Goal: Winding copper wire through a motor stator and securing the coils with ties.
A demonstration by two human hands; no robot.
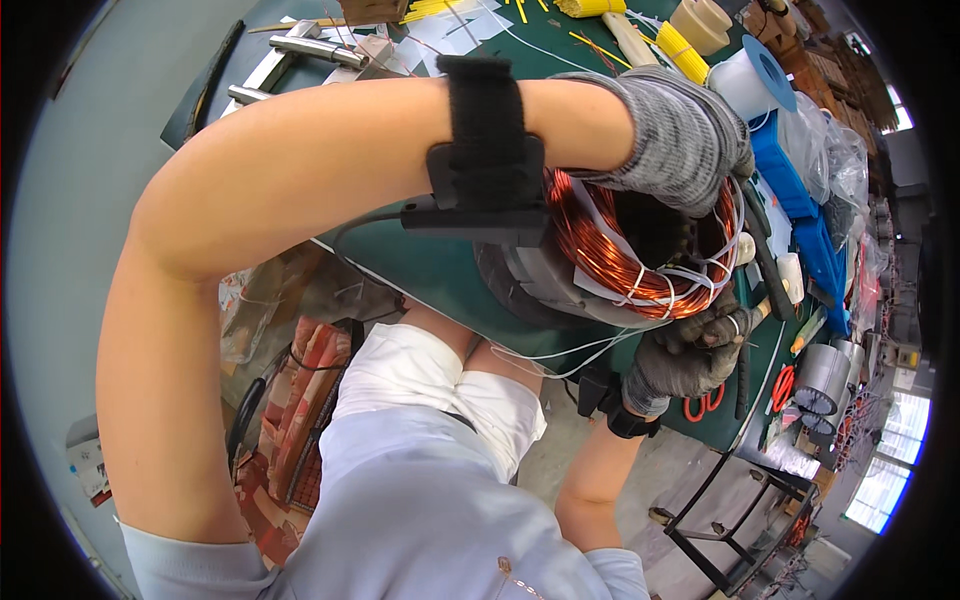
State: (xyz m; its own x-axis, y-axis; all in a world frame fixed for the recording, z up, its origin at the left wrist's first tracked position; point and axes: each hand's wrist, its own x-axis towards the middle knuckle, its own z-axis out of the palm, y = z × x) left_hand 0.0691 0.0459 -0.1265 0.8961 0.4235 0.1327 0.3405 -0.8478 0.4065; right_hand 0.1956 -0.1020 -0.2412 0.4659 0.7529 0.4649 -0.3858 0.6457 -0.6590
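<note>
A motor stator [515,280] with a dark and grey metal body lies on the green-topped table, its copper winding [605,250] tied round with white cord [600,347]. My left hand [690,135], in a grey knitted glove, reaches over the far side of the winding. Its fingers are mostly hidden behind the cuff and the copper. At the near right edge of the winding is my right hand [690,360] in a dark grey glove, closed with the fingers curled. A loop of white cord crosses those fingers, and loose lengths trail off toward my lap.
Red-handled scissors [705,403] lie right of my right hand. Beyond stand a white spool [752,80], blue bins [785,170] and yellow sleeving bundles [683,52]. Metal cylinders [825,378] sit at the right. A metal puller-like frame [290,62] lies at the far left of the table.
</note>
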